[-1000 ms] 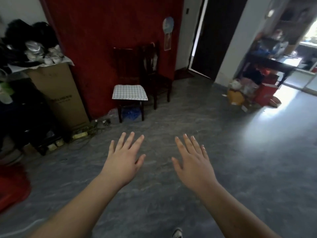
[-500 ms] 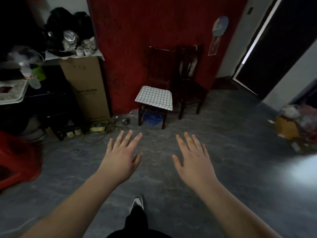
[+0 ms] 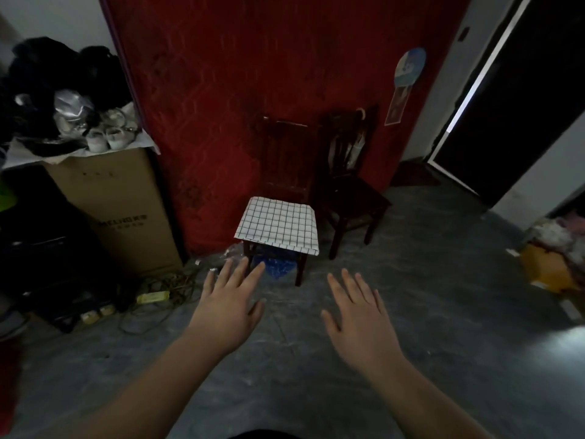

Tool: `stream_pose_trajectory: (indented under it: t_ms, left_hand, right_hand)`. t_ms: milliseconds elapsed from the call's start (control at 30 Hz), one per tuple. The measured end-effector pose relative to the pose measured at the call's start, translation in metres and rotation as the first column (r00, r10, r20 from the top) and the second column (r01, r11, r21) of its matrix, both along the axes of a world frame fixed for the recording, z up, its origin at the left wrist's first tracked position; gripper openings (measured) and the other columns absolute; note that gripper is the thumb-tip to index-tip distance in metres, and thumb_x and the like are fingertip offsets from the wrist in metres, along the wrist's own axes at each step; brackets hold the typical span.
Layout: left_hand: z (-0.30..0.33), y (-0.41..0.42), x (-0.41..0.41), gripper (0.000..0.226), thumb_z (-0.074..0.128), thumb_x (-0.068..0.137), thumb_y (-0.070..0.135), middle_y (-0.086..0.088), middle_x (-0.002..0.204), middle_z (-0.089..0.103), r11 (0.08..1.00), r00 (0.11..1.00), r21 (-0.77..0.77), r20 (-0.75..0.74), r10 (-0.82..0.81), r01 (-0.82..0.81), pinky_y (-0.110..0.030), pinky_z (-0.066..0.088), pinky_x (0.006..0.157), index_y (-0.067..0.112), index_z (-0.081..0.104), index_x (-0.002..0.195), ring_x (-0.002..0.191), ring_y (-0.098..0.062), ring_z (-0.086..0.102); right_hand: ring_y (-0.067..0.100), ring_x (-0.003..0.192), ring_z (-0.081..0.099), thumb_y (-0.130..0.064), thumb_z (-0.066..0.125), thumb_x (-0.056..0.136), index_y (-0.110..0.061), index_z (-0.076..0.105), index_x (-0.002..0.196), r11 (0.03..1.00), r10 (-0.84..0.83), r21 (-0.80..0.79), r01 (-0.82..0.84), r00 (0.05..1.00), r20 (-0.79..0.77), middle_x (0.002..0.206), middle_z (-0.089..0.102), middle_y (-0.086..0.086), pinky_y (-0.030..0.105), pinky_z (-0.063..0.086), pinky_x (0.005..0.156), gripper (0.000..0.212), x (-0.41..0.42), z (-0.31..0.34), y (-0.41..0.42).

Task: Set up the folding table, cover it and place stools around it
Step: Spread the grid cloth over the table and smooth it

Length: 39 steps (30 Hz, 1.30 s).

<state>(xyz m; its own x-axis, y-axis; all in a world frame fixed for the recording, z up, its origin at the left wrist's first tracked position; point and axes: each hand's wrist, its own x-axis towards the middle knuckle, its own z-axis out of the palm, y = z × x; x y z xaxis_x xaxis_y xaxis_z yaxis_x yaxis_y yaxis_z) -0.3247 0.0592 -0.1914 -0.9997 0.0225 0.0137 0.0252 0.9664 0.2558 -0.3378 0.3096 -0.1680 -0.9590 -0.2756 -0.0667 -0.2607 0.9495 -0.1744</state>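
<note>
On my far left I see a dark cabinet [image 3: 41, 236] and, just beside it, a tall cardboard box [image 3: 117, 210] with a white sheet on top carrying a heap of dark bags [image 3: 60, 74] and a pair of small white shoes [image 3: 109, 137]. At the foot of the box a tangle of cables and a power strip [image 3: 152, 296] lie on the grey floor [image 3: 411, 327]. Moving right, my left hand [image 3: 229, 307] is stretched out palm down over the floor, fingers straight and slightly spread, holding nothing and touching nothing; its fingertips line up in my view with the front leg of the nearer chair. That chair [image 3: 285, 172] stands against the red wall [image 3: 269, 74], dark wood, and a folded white cloth with a black grid [image 3: 278, 224] lies flat on its seat, draped a little over the front edge. Something blue [image 3: 280, 267] sits under the seat; I cannot tell what it is. My right hand [image 3: 357, 315] hangs in the air level with the left, also flat and spread, gripping nothing. Just beside the first chair stands a second dark chair [image 3: 351, 182], seat bare. Further right a round fan [image 3: 410, 66] hangs on the wall, then a dark doorway [image 3: 519, 90], and at the far right edge a blurred pile of bags and a yellow box [image 3: 550, 258].
</note>
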Motion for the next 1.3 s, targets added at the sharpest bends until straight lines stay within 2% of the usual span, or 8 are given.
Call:
stream_pose_trajectory:
  t_ms: [300,533,633,767,867,967,1133,1300]
  left_hand:
    - [-0.050,-0.016,-0.164,0.071,0.041,0.098,0.050,0.000,0.167,0.006,1.000,0.996,-0.001,0.090,0.002,-0.001,-0.050,0.004,0.122,0.036,0.003,0.157,0.153,-0.024,-0.003]
    - [-0.108,-0.015,-0.312,0.070,0.035,0.100,0.051,0.001,0.167,-0.001,0.997,0.980,-0.050,0.186,0.066,-0.058,-0.047,-0.001,0.122,0.035,-0.002,0.157,0.152,-0.022,-0.010]
    - [-0.142,-0.014,-0.369,0.070,0.038,0.099,0.050,-0.002,0.167,-0.001,0.996,0.962,-0.050,0.257,0.088,-0.077,-0.050,0.004,0.123,0.033,0.002,0.157,0.153,-0.026,-0.007]
    - [-0.204,-0.018,-0.441,0.071,0.042,0.097,0.046,-0.006,0.166,0.008,0.994,0.947,-0.024,0.302,0.105,-0.103,-0.053,0.009,0.122,0.029,0.008,0.157,0.153,-0.029,-0.001]
    - [-0.262,-0.027,-0.482,0.073,0.047,0.094,0.042,-0.008,0.166,0.012,0.988,0.935,-0.027,0.320,0.155,-0.155,-0.056,0.009,0.121,0.029,0.010,0.157,0.153,-0.030,0.000]
    - [-0.330,-0.033,-0.516,0.079,0.048,0.093,0.041,-0.008,0.167,0.004,0.986,0.934,-0.036,0.316,0.165,-0.162,-0.056,0.005,0.121,0.029,0.004,0.158,0.153,-0.029,-0.007]
    - [-0.448,-0.039,-0.556,0.094,0.057,0.089,0.034,-0.012,0.166,-0.004,0.988,0.939,-0.124,0.319,0.125,-0.090,-0.059,0.005,0.120,0.025,-0.007,0.157,0.152,-0.032,-0.011]
    - [-0.519,-0.054,-0.580,0.116,0.070,0.079,0.020,-0.012,0.165,-0.016,0.977,0.934,-0.212,0.351,0.061,0.016,-0.059,0.002,0.120,0.027,-0.017,0.155,0.150,-0.033,-0.018]
  right_hand:
    - [0.017,0.152,-0.010,-0.052,0.033,0.101,-0.033,-0.001,0.157,0.999,0.015,-0.037,-0.012,0.997,0.075,0.167,-0.005,-0.004,0.045,0.002,0.124,0.068,-0.183,-0.053,-0.016]
    - [0.021,0.153,-0.005,-0.046,0.035,0.100,-0.028,0.003,0.157,0.991,0.124,-0.071,-0.114,0.979,0.160,0.167,0.000,0.000,0.046,0.005,0.123,0.068,-0.343,-0.120,-0.025]
    - [0.022,0.153,-0.003,-0.047,0.037,0.099,-0.028,0.005,0.156,0.985,0.165,-0.084,-0.149,0.960,0.226,0.166,0.003,0.001,0.046,0.008,0.123,0.068,-0.404,-0.158,-0.028]
    - [0.024,0.153,0.000,-0.050,0.032,0.098,-0.026,0.009,0.156,0.976,0.216,-0.067,-0.206,0.936,0.277,0.166,0.006,0.003,0.048,0.013,0.123,0.067,-0.481,-0.219,-0.038]
    - [0.023,0.153,-0.002,-0.050,0.036,0.099,-0.028,0.004,0.157,0.977,0.213,-0.062,-0.205,0.920,0.329,0.166,0.003,0.002,0.050,0.014,0.123,0.069,-0.528,-0.279,-0.051]
    - [0.023,0.152,-0.007,-0.044,0.042,0.098,-0.030,-0.001,0.156,0.979,0.203,-0.064,-0.192,0.915,0.348,0.166,-0.001,0.003,0.048,0.009,0.123,0.074,-0.565,-0.353,-0.064]
    - [0.027,0.151,-0.009,-0.047,0.052,0.093,-0.026,-0.005,0.157,0.968,0.233,0.008,-0.252,0.904,0.358,0.165,-0.008,0.006,0.054,0.012,0.122,0.088,-0.604,-0.475,-0.083]
    - [0.030,0.151,-0.012,-0.046,0.063,0.086,-0.023,-0.009,0.157,0.950,0.246,0.102,-0.296,0.906,0.345,0.165,-0.014,0.009,0.057,0.008,0.121,0.104,-0.619,-0.538,-0.097]
